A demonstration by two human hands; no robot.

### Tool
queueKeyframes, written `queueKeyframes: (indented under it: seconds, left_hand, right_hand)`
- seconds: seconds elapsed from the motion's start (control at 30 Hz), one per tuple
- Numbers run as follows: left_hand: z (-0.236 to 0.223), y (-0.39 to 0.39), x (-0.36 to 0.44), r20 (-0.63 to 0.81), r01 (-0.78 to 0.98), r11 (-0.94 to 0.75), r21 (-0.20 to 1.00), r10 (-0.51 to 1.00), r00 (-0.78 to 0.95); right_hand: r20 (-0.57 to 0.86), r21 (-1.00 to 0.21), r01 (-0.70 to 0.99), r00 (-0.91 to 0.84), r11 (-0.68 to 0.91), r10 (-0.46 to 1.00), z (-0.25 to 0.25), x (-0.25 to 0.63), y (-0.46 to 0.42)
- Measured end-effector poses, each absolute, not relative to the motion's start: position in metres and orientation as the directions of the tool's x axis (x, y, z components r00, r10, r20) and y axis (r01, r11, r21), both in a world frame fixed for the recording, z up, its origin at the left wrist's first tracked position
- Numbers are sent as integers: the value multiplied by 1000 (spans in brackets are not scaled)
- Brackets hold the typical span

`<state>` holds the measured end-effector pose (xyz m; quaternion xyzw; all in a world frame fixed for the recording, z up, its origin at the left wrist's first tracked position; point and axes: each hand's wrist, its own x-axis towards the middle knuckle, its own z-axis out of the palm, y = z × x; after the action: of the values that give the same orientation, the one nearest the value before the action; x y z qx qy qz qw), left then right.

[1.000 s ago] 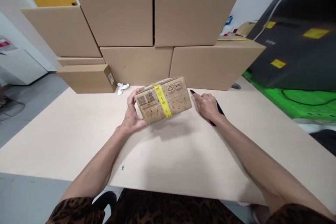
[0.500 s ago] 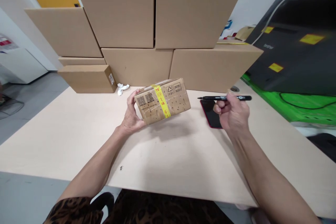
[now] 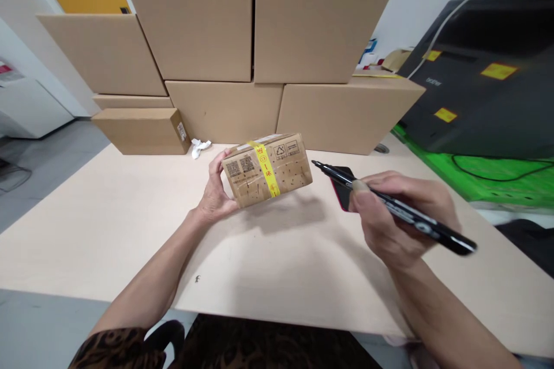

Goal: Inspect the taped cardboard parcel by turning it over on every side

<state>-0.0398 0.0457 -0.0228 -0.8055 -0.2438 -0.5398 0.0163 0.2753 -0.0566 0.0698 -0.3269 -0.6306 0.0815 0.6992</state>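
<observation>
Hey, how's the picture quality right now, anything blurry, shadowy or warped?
Head view: right hand and rear end of the black marker look soft; soft shadows fall on the table below the small taped box; wide-angle stretch makes the outer stacked cartons look slanted.

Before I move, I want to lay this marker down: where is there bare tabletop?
Bare tabletop lies left of the left arm, and between it and the right arm below the parcel, save a small dark mark. Crowded: the back edge, by the long box, white scrap and stacked boxes, and around the phone.
</observation>
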Motion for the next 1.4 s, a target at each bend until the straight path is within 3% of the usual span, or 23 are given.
queueKeyframes:
  seconds: [0.07,0.13,0.27,0.43,0.5,0.6,0.7,0.83,0.93,1.03,1.1,1.17,1.27,1.4]
  left_hand:
    - [-22,45,-39,873,399,-882,251,384,300]
    - [-21,44,-39,867,383,-884,268,394,304]
    - [-19,42,-39,850,357,-886,296,415,325]
    - [-17,41,-39,851,356,-887,296,414,323]
    - [-17,42,-39,852,359,-885,297,415,318]
    - [-18,43,-39,851,359,-883,302,420,316]
    - [-21,45,-40,853,332,-893,303,410,323]
    - [-24,47,-41,854,320,-899,300,403,330]
    - [-24,47,-41,858,320,-901,292,395,329]
    - [-24,48,-40,863,324,-905,275,381,331]
    - [-24,48,-39,862,330,-904,271,380,335]
    - [-24,48,-39,857,333,-903,272,384,342]
    - [-25,48,-41,849,326,-902,282,393,352]
    - [-25,47,-42,843,328,-900,287,400,359]
  right_hand:
    - [929,-359,480,104,800,354,73,270,-58]
    - [946,-265,580,2,770,324,75,263,-54]
    - [883,-326,580,-97,747,460,77,258,-48]
    - [921,-338,608,55,719,387,63,285,-55]
    - [906,-314,644,-15,697,422,46,300,-52]
    - [771,-264,680,-277,684,573,11,317,-41]
    - [498,-157,742,-510,651,701,-23,323,-35]
    - [350,-154,730,-590,666,728,-48,324,-33]
    - [333,-200,849,-410,489,849,-51,331,-25]
    - [315,-202,969,-73,142,946,-45,348,-9]
    - [217,-201,971,172,-128,961,-40,360,4]
    - [88,-215,929,325,-301,941,-37,371,16]
    - [-24,-273,873,414,-404,910,-36,385,33]
    - [-6,-448,806,430,-387,903,-40,397,45]
